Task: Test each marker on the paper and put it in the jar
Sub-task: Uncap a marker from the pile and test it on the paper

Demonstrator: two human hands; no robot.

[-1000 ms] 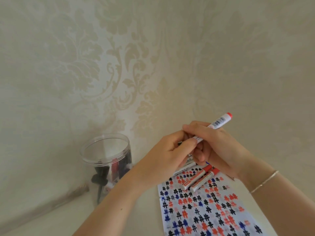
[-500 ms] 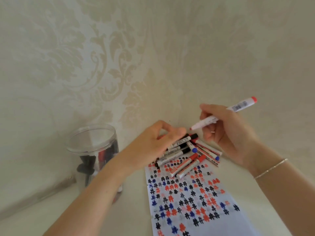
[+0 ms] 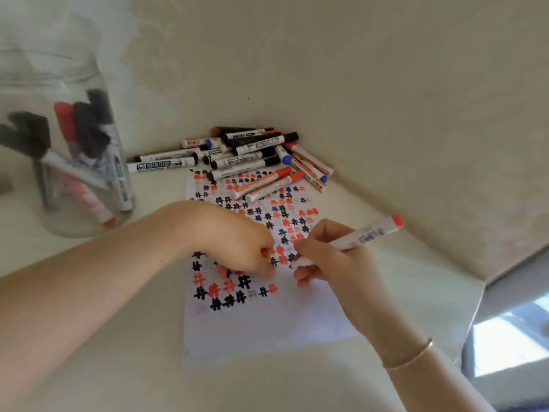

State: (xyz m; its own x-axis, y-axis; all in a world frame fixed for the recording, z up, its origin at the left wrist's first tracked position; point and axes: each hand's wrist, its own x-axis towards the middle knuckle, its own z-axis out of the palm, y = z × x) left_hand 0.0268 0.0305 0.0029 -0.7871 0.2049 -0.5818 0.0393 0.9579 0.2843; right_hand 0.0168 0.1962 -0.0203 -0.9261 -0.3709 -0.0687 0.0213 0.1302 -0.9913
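Right hand grips a red marker, fingers curled round the lower barrel. Marker is tilted — long axis runs from lower left to upper right, red end cap up and to the right, above the hand, tip pointing down-left toward the paper. Tip sits at or just above the sheet near the last row of marks; contact itself too blurred to tell. Barrel sticks out past the knuckles, so most of the marker lies up-right of the hand.

Left hand rests on the paper just left of the marker tip, fingers curled under in a loose fist; whether it holds something I cannot tell.

Paper lies flat on the counter, covered with red, black and blue hash marks on its far part, bare on the near part.

Pile of markers lies at the far edge of the paper, against the wall corner, a few overlapping the sheet. Clear jar stands at left — several markers inside, leaning, well apart from both hands.

A thin bracelet circles the right wrist.
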